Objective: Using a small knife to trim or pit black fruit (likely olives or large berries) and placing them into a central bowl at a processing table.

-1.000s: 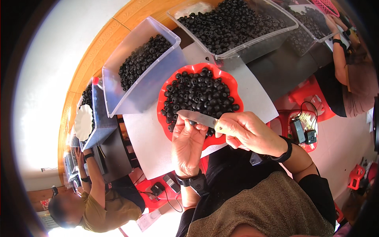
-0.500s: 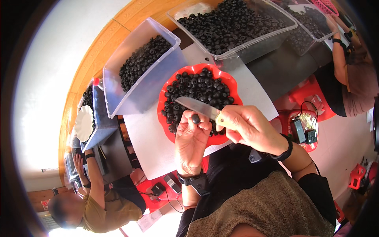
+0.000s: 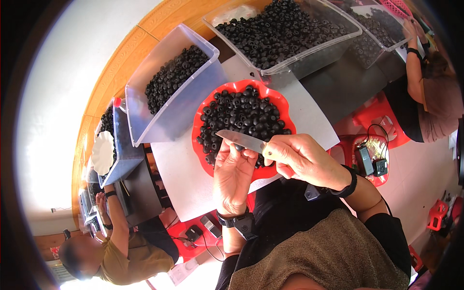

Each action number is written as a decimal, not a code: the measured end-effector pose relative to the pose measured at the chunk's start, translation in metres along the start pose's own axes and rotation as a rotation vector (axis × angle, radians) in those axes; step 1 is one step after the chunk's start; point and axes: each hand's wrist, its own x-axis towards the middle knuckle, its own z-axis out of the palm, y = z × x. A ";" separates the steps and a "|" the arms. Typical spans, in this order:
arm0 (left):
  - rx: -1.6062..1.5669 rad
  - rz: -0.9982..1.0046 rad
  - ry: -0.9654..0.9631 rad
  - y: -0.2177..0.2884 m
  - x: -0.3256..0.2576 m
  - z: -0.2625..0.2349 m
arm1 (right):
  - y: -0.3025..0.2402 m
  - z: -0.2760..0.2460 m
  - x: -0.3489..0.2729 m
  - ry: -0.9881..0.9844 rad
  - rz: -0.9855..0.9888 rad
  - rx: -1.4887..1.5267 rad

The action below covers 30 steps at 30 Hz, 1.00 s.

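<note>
My left hand (image 3: 232, 181), palm up over the near edge of a red scalloped bowl (image 3: 285, 107), pinches a small round black piece (image 3: 239, 148) at the fingertips. In my right hand (image 3: 309, 162) is a knife (image 3: 244, 140) with a pale handle. Its blade points left and lies across the left fingertips, against or just above the pinched piece; whether it touches cannot be made out. Many similar black pieces (image 3: 237, 113), some showing a round hole, fill the bowl.
Under the bowl lies a white board (image 3: 174, 169). Clear plastic bins of black pieces stand behind it, one left (image 3: 176, 77) and one larger (image 3: 290, 36). A person (image 3: 135, 251) sits at left, another (image 3: 437, 96) at far right. Red stools (image 3: 345, 150) hold small devices.
The knife has come down and nearer, from above the fingertips to across them and the black piece. My left hand has hardly moved.
</note>
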 end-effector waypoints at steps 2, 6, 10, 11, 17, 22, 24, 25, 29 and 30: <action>0.000 0.004 0.013 0.001 -0.001 0.000 | -0.001 0.001 0.000 -0.011 0.016 0.019; -0.143 -0.119 -0.173 -0.006 0.005 -0.006 | -0.003 0.008 0.000 -0.091 0.109 0.014; -0.082 -0.103 -0.180 -0.006 0.004 -0.004 | 0.002 0.014 -0.003 -0.086 0.027 0.004; -0.020 -0.086 -0.124 -0.005 0.002 0.002 | 0.001 0.012 -0.005 -0.082 0.022 -0.001; -0.002 -0.016 0.011 -0.002 -0.001 -0.007 | 0.000 0.000 -0.003 0.102 -0.083 -0.138; -0.128 -0.014 -0.057 -0.003 -0.001 -0.006 | 0.004 0.003 -0.004 0.178 -0.179 -0.299; -0.133 -0.017 -0.036 -0.003 -0.001 -0.004 | 0.009 0.004 -0.004 0.205 -0.206 -0.367; -0.062 -0.005 -0.008 -0.003 -0.001 -0.002 | 0.012 0.005 -0.003 0.247 -0.276 -0.448; 0.068 0.012 0.087 -0.004 0.001 0.009 | 0.019 0.007 -0.004 0.354 -0.474 -0.691; 0.051 0.012 0.054 -0.004 0.001 0.005 | 0.021 0.008 -0.004 0.356 -0.509 -0.712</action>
